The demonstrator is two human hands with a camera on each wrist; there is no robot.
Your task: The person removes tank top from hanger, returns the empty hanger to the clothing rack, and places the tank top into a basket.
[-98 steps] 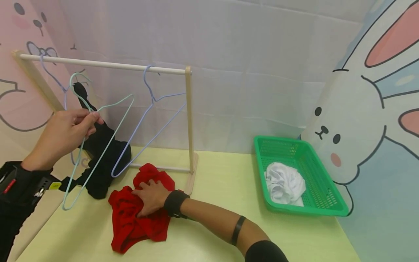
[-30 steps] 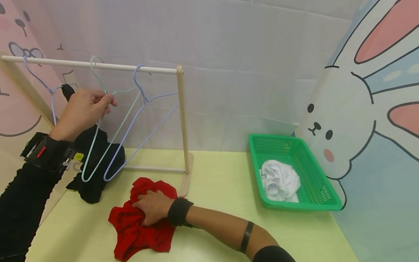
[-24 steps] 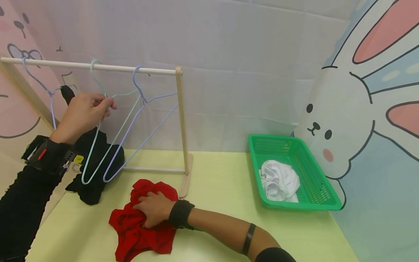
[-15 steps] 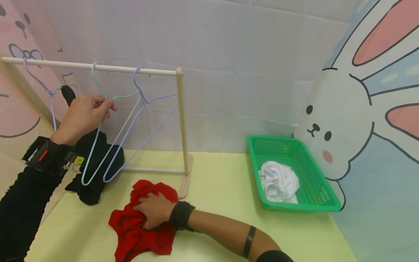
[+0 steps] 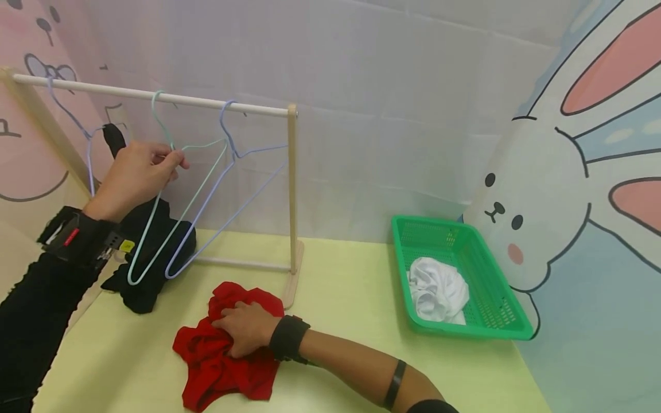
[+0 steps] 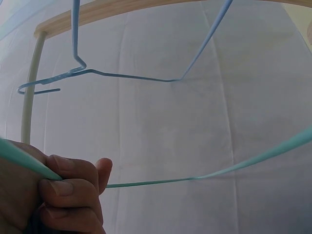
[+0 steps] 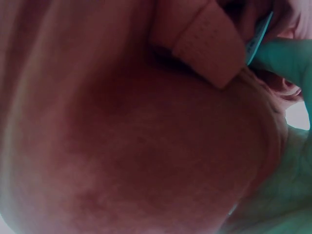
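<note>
My left hand (image 5: 142,172) pinches the neck of a mint-green hanger (image 5: 194,198) between thumb and fingers. That hanger's hook lies over the white rod (image 5: 124,90) of a small wooden rack. In the left wrist view, curled fingers (image 6: 73,195) hold the green wire. A crumpled red garment (image 5: 206,373) lies on the table in front of the rack. On top of it rests my right hand (image 5: 248,330), fingers spread over the cloth, some fingertips hard to see. The right wrist view is filled by the blurred garment (image 7: 161,146), close up.
A lilac hanger (image 5: 248,201) hangs at the rack's right end. Another lilac hanger (image 5: 72,115), at the left, carries a black garment (image 5: 142,287), partly behind my left arm. A green basket (image 5: 496,287) with a white cloth (image 5: 439,289) stands at the table's right.
My left hand has carried the green hanger right and back; its hook, earlier in front of the rack, now sits over the rod. The right hand stays on the red garment.
</note>
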